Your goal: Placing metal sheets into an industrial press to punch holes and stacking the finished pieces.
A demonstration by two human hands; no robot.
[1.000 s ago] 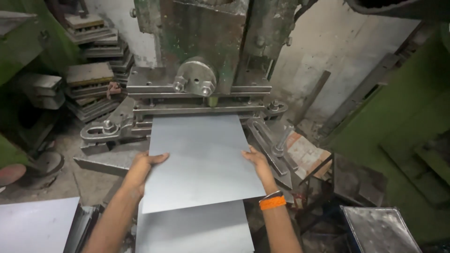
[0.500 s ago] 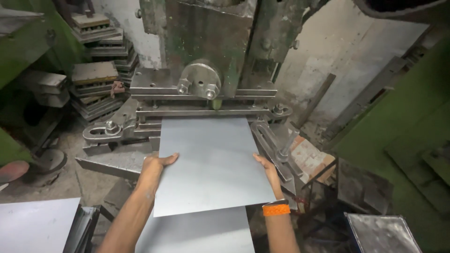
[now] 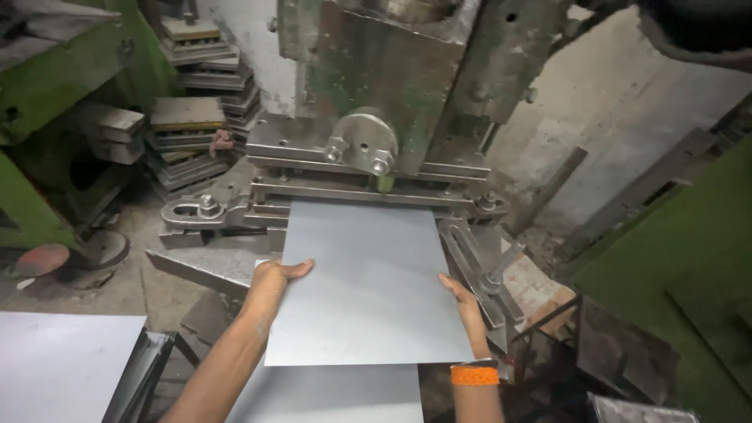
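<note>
Bottom centre: a second flat grey metal sheet [image 3: 337,395] lies under the work, cut off by the frame edge; another pale sheet [image 3: 63,364] sits at lower left. Left hand [image 3: 274,278] grips the left edge of the flat rectangular grey steel sheet [image 3: 364,286], thumb on top, fingers hidden beneath. Right hand [image 3: 466,301] holds the right edge, fingers laid along it; orange wristband [image 3: 475,375] below. Sheet's far edge meets the slot of the worn green-grey press machine [image 3: 376,117], centre frame. Little room right: a clamp bracket [image 3: 478,270] sits just beside that edge. Upper left: stacked metal die blocks [image 3: 192,102], dim. No labels legible.
</note>
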